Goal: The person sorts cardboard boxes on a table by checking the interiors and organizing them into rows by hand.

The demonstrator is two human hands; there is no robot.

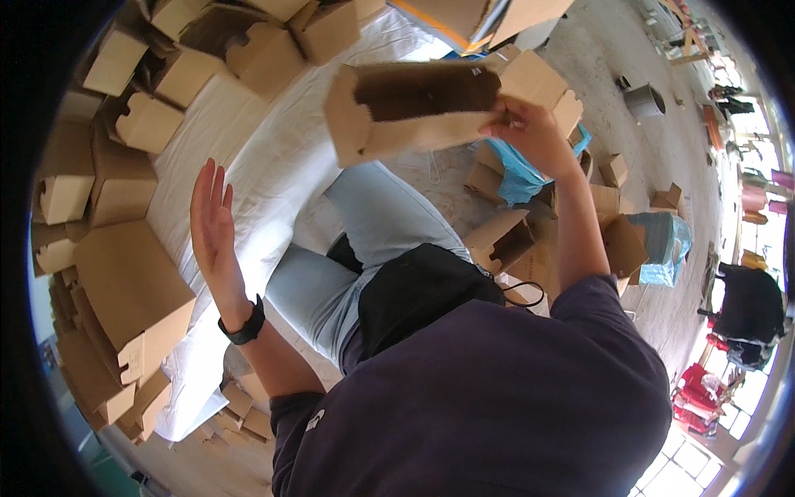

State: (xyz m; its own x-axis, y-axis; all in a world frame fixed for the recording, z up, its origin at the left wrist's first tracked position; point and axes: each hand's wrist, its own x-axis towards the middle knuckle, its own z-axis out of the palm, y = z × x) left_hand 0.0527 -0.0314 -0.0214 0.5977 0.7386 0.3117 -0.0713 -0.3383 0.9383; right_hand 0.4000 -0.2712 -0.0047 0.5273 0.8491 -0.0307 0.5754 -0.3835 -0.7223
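My right hand (526, 132) grips one end of an open brown cardboard box (422, 135), with the thumb and fingers pinching its wall. The box hangs in front of me past the edge of the white-covered table, its open top facing me and its inside dark. Over the white sheet (273, 161), my left hand (214, 219) is raised with the fingers stretched out and nothing in it. A black watch band circles that wrist. Nearest to the left hand stands a larger cardboard box (137, 282) on the table's left part.
Many cardboard boxes (149, 123) are stacked along the table's far and left sides. On the floor at my right lie more boxes (505, 236), a blue plastic bag (522, 178) and a blue-wrapped bundle (665, 247). A grey bucket (646, 101) lies farther off.
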